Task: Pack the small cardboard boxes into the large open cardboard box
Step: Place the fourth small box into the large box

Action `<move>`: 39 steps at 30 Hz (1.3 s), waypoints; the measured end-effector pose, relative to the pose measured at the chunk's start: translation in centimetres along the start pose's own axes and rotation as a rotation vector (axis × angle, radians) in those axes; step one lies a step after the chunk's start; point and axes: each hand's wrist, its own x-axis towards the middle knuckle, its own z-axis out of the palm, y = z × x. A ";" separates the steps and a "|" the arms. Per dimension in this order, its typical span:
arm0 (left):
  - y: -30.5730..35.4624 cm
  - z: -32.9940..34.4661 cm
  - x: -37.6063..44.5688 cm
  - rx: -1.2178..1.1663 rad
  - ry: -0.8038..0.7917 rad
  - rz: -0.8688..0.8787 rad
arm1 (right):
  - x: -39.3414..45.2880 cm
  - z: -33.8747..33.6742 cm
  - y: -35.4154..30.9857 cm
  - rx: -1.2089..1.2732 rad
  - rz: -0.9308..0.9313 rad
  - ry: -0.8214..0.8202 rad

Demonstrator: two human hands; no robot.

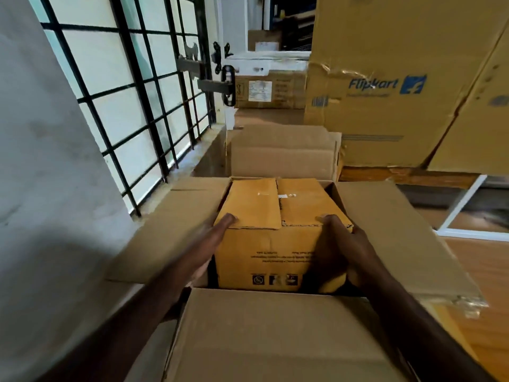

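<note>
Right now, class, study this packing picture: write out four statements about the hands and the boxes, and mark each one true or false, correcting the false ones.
1. Both hands hold the small yellow box. True: the left hand and the right hand are on its sides.
2. The large open box has its flaps taped shut. False: its flaps are spread open.
3. The small yellow box is partly inside the large open box. True.
4. The Flipkart box sits beside the barred window. False: it stands at the far right, the window at the left.

Both forearms reach forward and down. The left hand (pixel 212 244) lies flat with fingers straight; the right hand (pixel 340 244) curls its fingers inward, gripping.
</note>
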 end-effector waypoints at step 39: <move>-3.4 1.8 0.3 0.470 -0.306 -0.253 | 1.5 -0.2 4.9 -1.130 -0.037 -0.387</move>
